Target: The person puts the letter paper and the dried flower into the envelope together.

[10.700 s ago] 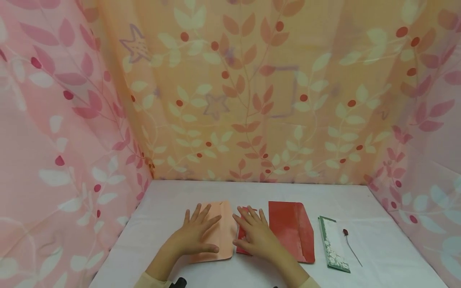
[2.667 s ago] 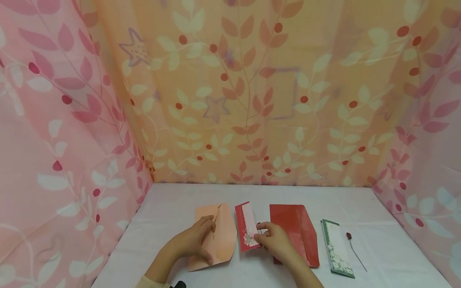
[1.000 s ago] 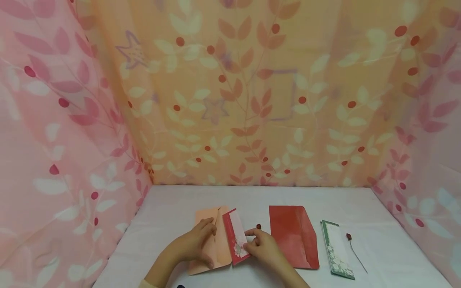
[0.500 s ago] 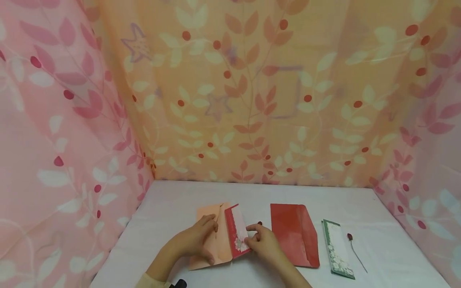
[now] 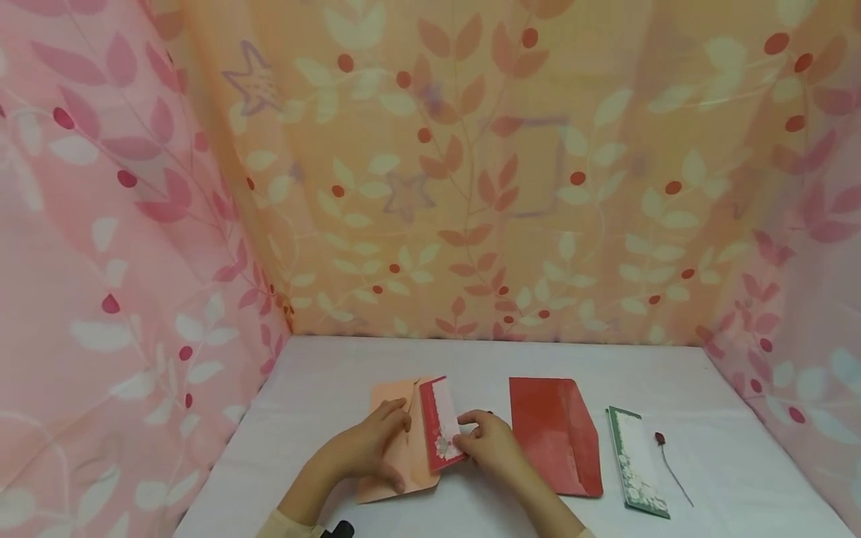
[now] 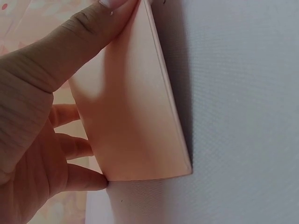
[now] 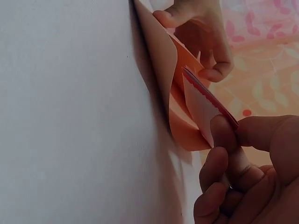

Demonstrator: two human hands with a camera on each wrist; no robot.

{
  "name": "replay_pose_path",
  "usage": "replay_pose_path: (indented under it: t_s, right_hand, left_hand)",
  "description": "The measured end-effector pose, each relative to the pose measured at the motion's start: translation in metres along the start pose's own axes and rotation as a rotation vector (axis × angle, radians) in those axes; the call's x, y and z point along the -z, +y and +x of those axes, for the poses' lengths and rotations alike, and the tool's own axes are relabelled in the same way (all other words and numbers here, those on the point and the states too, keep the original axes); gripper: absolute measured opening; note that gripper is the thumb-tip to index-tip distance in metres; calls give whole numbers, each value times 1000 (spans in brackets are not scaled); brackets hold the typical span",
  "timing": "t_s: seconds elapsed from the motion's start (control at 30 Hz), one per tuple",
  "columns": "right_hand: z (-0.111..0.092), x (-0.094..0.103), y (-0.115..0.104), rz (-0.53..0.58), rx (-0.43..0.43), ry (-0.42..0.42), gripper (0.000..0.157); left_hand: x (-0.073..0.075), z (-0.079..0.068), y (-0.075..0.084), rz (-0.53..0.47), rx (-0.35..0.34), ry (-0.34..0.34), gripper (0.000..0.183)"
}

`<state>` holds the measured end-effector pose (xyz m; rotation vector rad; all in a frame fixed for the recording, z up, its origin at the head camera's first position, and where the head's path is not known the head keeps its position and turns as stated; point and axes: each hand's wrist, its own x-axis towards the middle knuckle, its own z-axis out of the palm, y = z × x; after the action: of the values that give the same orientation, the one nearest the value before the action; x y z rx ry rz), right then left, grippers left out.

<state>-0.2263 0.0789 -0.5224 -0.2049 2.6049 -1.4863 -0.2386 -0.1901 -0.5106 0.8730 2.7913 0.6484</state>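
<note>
My left hand [image 5: 371,450] grips the body of a peach envelope [image 6: 131,116], thumb along one side and fingertips at the other. The envelope's flap lies open to the right, and its mouth gapes in the right wrist view. My right hand [image 5: 494,448] pinches a folded red card [image 5: 440,426] with a white floral panel between thumb and index finger. The card [image 7: 202,109] is tilted at the envelope's mouth, over the open flap; how far it reaches inside cannot be told. Behind my right hand, only a dark tip of a small rose shows.
A red envelope [image 5: 548,433] lies right of my right hand, flap to the right. Beyond it are a green floral card [image 5: 635,463] and a dried red rose [image 5: 661,439] on a thin stem. White cloth covers the table [image 5: 323,366]; patterned curtains [image 5: 430,187] enclose it.
Both hands first lay spread over the peach envelope and red card. The envelope flap has been opened, and my right hand has lifted the card leftward over it. In the last second it barely shifts.
</note>
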Motion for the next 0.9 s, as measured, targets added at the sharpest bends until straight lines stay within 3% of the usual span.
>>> replay_pose_path:
  t_s: [0.53, 0.9]
  right_hand:
    - [3, -25, 0, 67, -66, -40, 39]
    - [2, -30, -3, 30, -69, -49, 39]
  left_hand:
    - [-2, -4, 0, 5, -1, 3, 82]
    - [0, -1, 1, -9, -10, -4, 82]
